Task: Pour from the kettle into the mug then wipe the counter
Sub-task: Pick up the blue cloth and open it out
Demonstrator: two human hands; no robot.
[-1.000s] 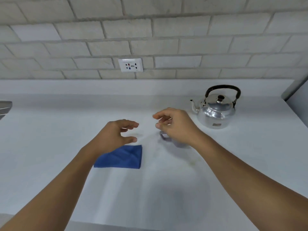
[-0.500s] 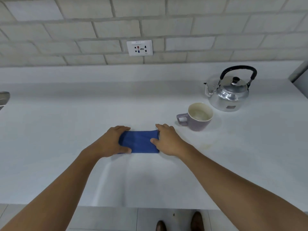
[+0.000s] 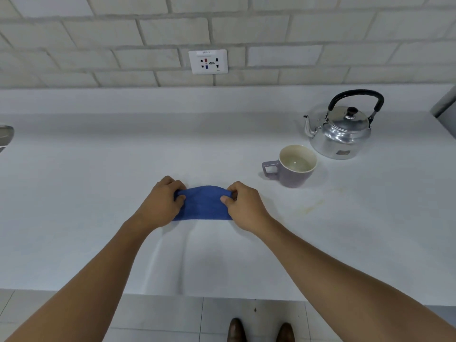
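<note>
My left hand [image 3: 161, 203] and right hand [image 3: 243, 206] pinch folded blue cloth [image 3: 202, 204]; shiny metal kettle [image 3: 341, 130] parked beside lilac mug [image 3: 294, 166], pour seemingly done, white counter [image 3: 98, 193] wipe pending.

white counter [image 3: 98, 193] with kettle [image 3: 341, 134], mug [image 3: 294, 169], cloth [image 3: 202, 204]

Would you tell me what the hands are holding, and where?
Both hold the folded blue cloth: left hand at its left end, right hand at its right.
</note>
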